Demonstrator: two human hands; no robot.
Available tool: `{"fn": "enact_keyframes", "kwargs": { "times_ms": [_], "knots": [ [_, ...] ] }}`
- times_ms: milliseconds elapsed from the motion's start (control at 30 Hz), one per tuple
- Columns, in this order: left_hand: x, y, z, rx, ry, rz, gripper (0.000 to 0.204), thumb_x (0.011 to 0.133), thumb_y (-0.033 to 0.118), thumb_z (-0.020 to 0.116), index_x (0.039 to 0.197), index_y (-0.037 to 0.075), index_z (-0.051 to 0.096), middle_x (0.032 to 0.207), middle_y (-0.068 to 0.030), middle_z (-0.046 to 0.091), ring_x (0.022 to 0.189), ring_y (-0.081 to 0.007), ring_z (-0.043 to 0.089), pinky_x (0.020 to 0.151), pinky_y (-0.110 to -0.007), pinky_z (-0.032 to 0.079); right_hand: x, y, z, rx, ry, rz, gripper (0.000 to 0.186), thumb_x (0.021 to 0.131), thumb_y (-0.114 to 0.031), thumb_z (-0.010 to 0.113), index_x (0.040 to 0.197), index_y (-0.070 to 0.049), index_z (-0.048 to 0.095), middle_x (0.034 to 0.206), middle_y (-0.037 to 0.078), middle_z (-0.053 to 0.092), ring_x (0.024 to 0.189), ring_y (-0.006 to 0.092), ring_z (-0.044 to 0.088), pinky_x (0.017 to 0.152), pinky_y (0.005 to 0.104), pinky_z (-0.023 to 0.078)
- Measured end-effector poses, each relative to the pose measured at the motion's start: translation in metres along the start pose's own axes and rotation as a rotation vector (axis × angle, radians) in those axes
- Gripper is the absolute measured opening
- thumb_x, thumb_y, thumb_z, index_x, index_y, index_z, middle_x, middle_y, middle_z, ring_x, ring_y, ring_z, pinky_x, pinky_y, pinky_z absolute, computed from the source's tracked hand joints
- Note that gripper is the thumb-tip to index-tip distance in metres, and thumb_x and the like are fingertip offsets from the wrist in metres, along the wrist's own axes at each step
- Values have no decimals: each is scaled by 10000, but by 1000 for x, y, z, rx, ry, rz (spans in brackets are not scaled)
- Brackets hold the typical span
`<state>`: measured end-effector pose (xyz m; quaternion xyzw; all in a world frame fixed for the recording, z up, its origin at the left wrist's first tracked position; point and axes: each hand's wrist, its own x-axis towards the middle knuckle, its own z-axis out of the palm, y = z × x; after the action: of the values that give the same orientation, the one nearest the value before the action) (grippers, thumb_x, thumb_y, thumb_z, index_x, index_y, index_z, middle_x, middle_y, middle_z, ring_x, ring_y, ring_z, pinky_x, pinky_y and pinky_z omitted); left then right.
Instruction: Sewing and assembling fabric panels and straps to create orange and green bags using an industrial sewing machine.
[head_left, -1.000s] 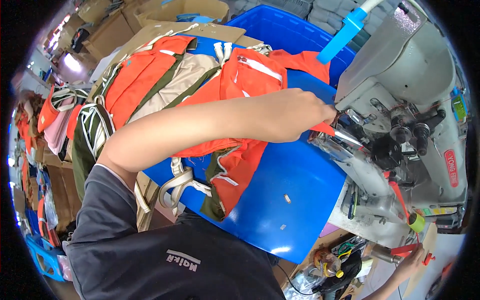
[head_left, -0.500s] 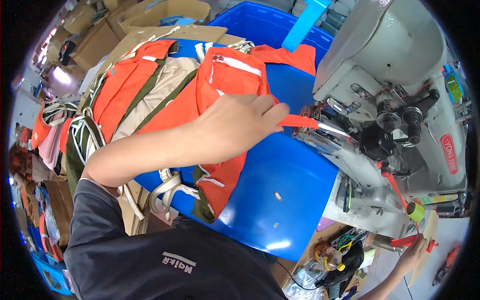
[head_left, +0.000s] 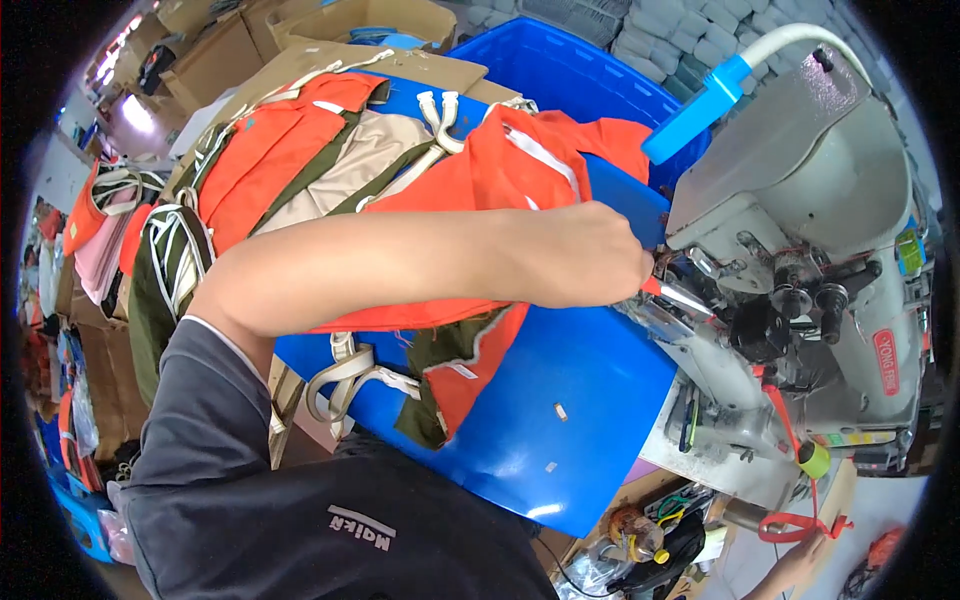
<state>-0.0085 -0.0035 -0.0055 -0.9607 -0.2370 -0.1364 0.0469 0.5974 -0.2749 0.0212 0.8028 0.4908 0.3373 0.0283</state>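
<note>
My left hand (head_left: 600, 255), fingers curled, is at the grey sewing machine (head_left: 780, 180), closed on a red tape (head_left: 681, 297) entering its metal guide. My forearm lies across orange, olive and beige fabric pieces (head_left: 470, 370) with cream straps on a blue sheet (head_left: 540, 440). At the lower right, my right hand (head_left: 800, 560) is low in view, fingers closed on the looped end of the red tape (head_left: 785, 525), which runs up past a green roller (head_left: 815, 460) to the machine.
A blue bin (head_left: 500, 45) stands behind, cardboard boxes (head_left: 210, 70) at back left. Fabric bundles (head_left: 95, 240) are stacked left. A bottle (head_left: 635, 530), scissors (head_left: 675, 510) and other clutter lie below right. A blue hose fitting (head_left: 695, 110) hangs by the machine.
My left hand pulled back leftward half a second ago and is now back at the guide. My right hand is lower, and the red tape there now forms a wider loop.
</note>
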Motion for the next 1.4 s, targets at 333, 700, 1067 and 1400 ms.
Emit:
{"fn": "enact_keyframes", "kwargs": {
  "times_ms": [333, 700, 1067, 1400],
  "knots": [
    [13, -11, -19, -207, -209, -52, 209, 843, 136, 592, 887, -67, 618, 710, -191, 623, 723, -373, 662, 641, -461, 514, -27, 23, -34, -40, 225, -36, 145, 905, -176, 607, 831, -69, 672, 822, 129, 681, 690, 294, 637, 627, 405, 515],
    [28, -44, -30, -509, -446, -432, 466, 923, 428, 585, 1026, -22, 644, 912, -182, 632, 866, -309, 622, 749, -407, 493, -69, 67, -8, 69, 94, 156, 278, 950, -260, 489, 782, -91, 633, 762, 142, 664, 653, 341, 613, 579, 445, 480],
    [13, -31, 19, -1072, 68, -587, 295, 844, 251, 672, 894, -40, 687, 840, -151, 660, 801, -208, 615, 721, -329, 465, -31, -64, -90, -258, -374, -49, 264, 904, -310, 617, 849, -58, 672, 835, 175, 687, 761, 307, 668, 640, 419, 530],
    [10, -37, 15, -1007, 37, -566, 293, 819, 239, 675, 889, -45, 702, 745, -155, 660, 708, -209, 617, 654, -337, 474, 30, -308, -143, 675, -29, -340, 438, 833, -119, 690, 1218, 17, 532, 1223, 239, 540, 1128, 415, 516, 968, 450, 403]
  ]
}}
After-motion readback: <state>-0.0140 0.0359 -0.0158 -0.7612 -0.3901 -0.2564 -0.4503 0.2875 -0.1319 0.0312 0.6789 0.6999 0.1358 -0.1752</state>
